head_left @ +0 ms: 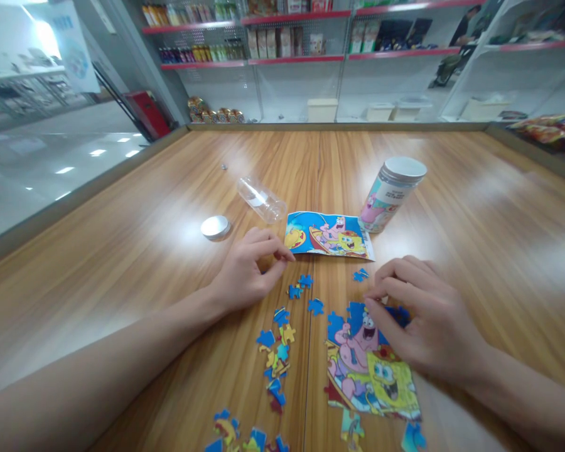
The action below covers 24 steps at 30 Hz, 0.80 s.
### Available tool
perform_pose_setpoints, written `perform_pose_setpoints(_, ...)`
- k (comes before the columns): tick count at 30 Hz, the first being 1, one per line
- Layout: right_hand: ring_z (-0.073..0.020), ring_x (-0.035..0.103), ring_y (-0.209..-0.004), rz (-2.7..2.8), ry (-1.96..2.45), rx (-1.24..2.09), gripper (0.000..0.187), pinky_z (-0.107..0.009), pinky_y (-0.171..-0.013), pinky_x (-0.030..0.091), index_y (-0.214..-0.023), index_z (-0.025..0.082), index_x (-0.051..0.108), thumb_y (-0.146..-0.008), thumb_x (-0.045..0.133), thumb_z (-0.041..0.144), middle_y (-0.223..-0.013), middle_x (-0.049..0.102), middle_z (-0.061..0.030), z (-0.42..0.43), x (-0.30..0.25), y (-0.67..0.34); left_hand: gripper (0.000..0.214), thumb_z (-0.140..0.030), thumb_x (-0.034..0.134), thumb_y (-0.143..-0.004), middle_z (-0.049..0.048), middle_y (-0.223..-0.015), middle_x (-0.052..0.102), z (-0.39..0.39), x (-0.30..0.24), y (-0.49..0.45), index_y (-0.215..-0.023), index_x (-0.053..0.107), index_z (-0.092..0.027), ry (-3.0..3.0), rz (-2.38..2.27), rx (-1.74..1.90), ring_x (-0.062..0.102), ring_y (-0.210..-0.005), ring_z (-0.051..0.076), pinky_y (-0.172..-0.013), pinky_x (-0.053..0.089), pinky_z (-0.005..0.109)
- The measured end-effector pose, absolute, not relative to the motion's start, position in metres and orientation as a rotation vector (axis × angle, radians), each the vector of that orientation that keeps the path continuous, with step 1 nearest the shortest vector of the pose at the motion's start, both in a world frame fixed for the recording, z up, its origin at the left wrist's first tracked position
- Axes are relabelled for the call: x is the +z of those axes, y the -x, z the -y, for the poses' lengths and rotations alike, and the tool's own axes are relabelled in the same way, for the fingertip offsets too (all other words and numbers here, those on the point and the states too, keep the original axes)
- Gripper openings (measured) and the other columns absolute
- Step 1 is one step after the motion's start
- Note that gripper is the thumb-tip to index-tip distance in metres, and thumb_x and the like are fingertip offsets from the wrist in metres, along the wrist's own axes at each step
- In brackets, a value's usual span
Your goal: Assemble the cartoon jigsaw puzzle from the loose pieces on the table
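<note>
many puzzle pieces (265, 339) dot the wood-grain table (475, 213) facing shelves (296, 61).

The wood-grained table (145, 235) bears a part-joined puzzle (355, 358), loose pieces (316, 307), a picture card (327, 233), a clear container (262, 199), a silvery lid (215, 226), a printed canister (388, 196) (upright)

Lettering on canister (390, 197) and banner (75, 50) illegible

Beneath the left hand (252, 269) and right hand (426, 314), the wood-grained tabletop (136, 251) looks smooth, softly glossy. Beyond the left lie a clear, shiny plastic bottle (262, 199) and a silvery, metallic-looking lid (215, 227); by its fingers, a smooth printed paper sheet (327, 235). The right has a smooth printed canister (390, 196) beyond, a printed, card-like puzzle (358, 364) beneath.
</note>
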State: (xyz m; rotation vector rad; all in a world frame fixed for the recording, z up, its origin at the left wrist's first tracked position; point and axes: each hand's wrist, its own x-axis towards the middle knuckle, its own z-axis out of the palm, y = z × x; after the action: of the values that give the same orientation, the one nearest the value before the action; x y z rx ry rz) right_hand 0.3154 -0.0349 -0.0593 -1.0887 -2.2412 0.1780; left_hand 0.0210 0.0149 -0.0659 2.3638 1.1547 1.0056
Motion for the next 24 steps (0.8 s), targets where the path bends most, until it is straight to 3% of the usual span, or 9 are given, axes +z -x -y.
perform_pose_setpoints(5,-0.0210,0.056,-0.079,2.207,1.083,0.166,0.006,-0.039,-0.074,0.039,-0.078,0.019,0.063,-0.081,0.067,0.016,-0.083,0.060,-0.0047,0.034,-0.058,-0.315,0.025,-0.023,0.064,-0.087,0.0068,-0.102,0.060,-0.012,-0.065,-0.022,-0.111,0.071,-0.021,-2.568,-0.964,0.739,0.055,-0.095,0.021,-0.086,0.047,0.039)
perform_pose_setpoints(12,-0.0204,0.057,-0.075,1.963,1.221,0.211,0.014,-0.037,-0.071,0.040,-0.069,0.019,0.060,-0.082,0.065,0.017,-0.075,0.059,-0.0036,0.029,-0.058,-0.313,0.019,-0.019,0.060,-0.090,0.0055,-0.100,0.057,-0.012,-0.067,-0.022,-0.105,0.071,-0.022,-2.587,-0.935,0.720,0.054,-0.095,0.019,-0.084,0.047,0.036)
perform_pose_setpoints(24,-0.0213,0.060,-0.085,2.021,1.502,0.275,0.005,-0.039,-0.079,0.038,-0.085,0.027,0.075,-0.083,0.071,0.026,-0.082,0.064,-0.0023,0.015,-0.071,-0.314,0.022,-0.013,0.057,-0.090,0.0052,-0.099,0.058,-0.014,-0.072,-0.019,-0.106,0.070,-0.022,-2.619,-0.917,0.726,0.055,-0.093,0.018,-0.081,0.047,0.035)
